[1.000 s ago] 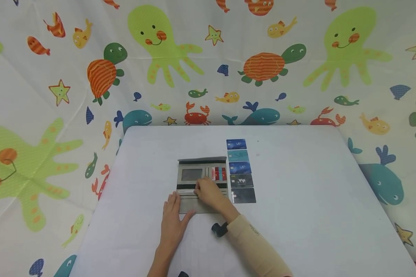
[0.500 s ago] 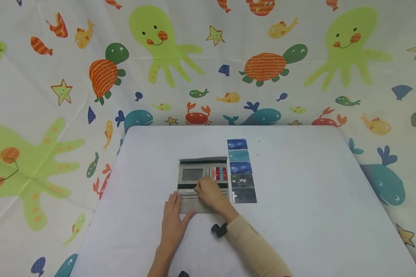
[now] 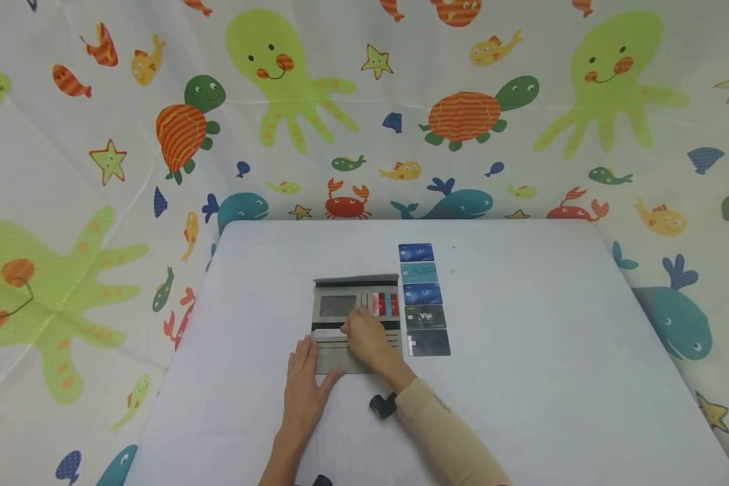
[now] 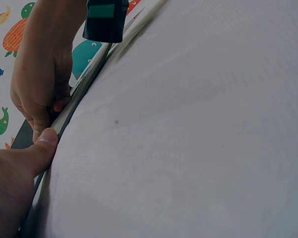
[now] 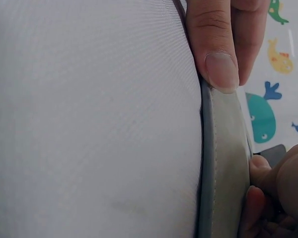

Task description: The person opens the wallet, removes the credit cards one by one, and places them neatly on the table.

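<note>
A grey wallet [image 3: 355, 362] lies unfolded on the white table. My left hand [image 3: 304, 388] rests along its left edge with straight fingers, and the left thumb presses the near edge, as the left wrist view also shows. My right hand [image 3: 367, 337] is over the middle of the wallet, thumb and finger pinching a white card [image 3: 328, 333] whose top edge sticks out of a slot. Most of that card is hidden inside the slot. Red and blue cards [image 3: 385, 304] fill the upper right pockets, beside a clear window [image 3: 337, 306].
To the right of the wallet, several cards stand in a column, from a blue VIP card [image 3: 416, 252] at the far end to a black card [image 3: 428, 343] nearest me. A patterned sea-animal cloth [image 3: 364, 148] hangs behind the table [image 3: 522, 378].
The right hand has shifted slightly away from me, and a little more of the white card shows above the slot. The left hand has stayed in place.
</note>
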A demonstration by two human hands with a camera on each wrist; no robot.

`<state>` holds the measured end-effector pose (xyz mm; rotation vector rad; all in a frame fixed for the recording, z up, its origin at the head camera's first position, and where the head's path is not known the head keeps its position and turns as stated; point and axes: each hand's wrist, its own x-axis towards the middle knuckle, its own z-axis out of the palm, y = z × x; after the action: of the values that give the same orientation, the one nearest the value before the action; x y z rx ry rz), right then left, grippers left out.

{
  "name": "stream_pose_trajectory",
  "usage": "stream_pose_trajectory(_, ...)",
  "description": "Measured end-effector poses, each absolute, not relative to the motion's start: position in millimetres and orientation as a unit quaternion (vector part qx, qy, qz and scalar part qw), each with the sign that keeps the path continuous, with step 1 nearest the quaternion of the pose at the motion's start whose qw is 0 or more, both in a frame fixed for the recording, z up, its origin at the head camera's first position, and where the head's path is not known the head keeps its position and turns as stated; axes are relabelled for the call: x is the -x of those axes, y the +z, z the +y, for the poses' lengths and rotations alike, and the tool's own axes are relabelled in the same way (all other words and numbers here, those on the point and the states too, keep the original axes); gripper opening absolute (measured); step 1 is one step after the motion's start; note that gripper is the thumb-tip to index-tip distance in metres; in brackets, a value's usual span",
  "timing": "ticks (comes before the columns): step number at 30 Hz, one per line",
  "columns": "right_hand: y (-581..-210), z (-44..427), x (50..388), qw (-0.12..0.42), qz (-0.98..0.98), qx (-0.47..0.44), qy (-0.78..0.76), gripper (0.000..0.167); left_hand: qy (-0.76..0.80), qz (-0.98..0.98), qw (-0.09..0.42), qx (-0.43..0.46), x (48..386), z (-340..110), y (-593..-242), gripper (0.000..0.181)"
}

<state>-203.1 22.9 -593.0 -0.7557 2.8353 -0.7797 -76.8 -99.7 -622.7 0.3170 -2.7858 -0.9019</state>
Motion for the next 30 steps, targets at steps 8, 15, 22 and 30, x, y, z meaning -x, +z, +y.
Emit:
stream_pose_trajectory(8, -594, 25, 205, 0.048, 0.93, 0.262, -0.252, 0.014, -0.307, -0.94, 0.094, -0.112, 77, -100, -622, 0.088)
stream_pose_trajectory(15, -587, 30, 208, 0.101, 0.919, 0.28, -0.258, 0.015, -0.307, -0.941, 0.092, -0.113, 77, -99, -623, 0.089)
stream_pose_trajectory(22, -586, 32, 211, 0.124, 0.913, 0.263, -0.287, 0.011, -0.31, -0.939, 0.088, -0.117, 77, -99, -623, 0.089)
stream_pose_trajectory(30, -591, 31, 209, 0.091, 0.918, 0.265, -0.28, 0.015, -0.309, -0.94, 0.094, -0.111, 77, -99, -622, 0.088)
